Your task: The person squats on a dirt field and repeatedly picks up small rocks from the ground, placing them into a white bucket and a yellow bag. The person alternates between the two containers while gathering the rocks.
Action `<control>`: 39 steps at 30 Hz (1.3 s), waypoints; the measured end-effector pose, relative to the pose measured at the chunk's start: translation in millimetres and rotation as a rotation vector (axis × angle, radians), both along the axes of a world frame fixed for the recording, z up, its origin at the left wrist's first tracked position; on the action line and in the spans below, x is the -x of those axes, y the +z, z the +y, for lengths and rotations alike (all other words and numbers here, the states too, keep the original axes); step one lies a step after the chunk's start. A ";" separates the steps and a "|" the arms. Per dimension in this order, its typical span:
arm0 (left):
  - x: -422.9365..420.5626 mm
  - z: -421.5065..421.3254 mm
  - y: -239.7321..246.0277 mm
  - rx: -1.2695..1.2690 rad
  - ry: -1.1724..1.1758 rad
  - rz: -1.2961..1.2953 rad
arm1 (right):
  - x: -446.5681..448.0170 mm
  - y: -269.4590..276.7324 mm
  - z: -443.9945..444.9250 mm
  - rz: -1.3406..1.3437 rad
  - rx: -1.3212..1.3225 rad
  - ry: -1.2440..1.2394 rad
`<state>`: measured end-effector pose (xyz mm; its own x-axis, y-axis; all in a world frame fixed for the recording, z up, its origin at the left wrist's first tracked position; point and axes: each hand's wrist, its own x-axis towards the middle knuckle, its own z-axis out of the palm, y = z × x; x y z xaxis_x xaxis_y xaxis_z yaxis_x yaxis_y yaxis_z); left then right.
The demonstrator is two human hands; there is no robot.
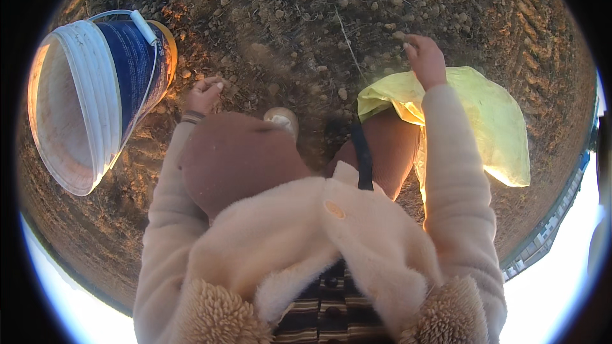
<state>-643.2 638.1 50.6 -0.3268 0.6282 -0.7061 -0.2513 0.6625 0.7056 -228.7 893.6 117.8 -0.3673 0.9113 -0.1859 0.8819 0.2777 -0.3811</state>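
My left hand [204, 95] is low over the soil, its fingers curled beside the brown-clad left knee. Whether something small sits between those fingertips cannot be made out. Close by on the left is a white plastic bucket [88, 100] with a dark blue printed band and a wire handle; its pale inner wall shows, but its bottom is hidden. My right hand [427, 61] reaches forward over the ground, thumb and fingers bent close together; I cannot tell if they hold anything. Beneath that wrist and sleeve spreads a yellow-green plastic sack [487, 119], partly draped by the right knee.
Clods and small stones cover the brown soil [296, 24]. A thin dry stalk [349, 43] lies ahead of the knees. One shoe tip [283, 119] shows by the left knee. A dark strap [363, 157] hangs by the right thigh. Ridged tracks [530, 24] mark the far right.
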 end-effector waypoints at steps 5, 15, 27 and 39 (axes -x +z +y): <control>15.6 14.9 39.8 -0.021 0.183 -0.181 | 24.5 -75.6 37.8 -0.273 -0.014 0.234; 9.1 69.9 81.3 -0.092 -0.013 0.065 | 26.3 -49.2 22.4 -0.072 0.086 -0.218; -27.3 122.4 137.0 -0.270 0.043 -0.810 | 213.1 106.2 -75.4 0.980 0.355 -0.104; -6.1 88.1 123.7 -0.794 0.009 -1.106 | 246.2 148.3 -94.6 0.418 -0.260 0.361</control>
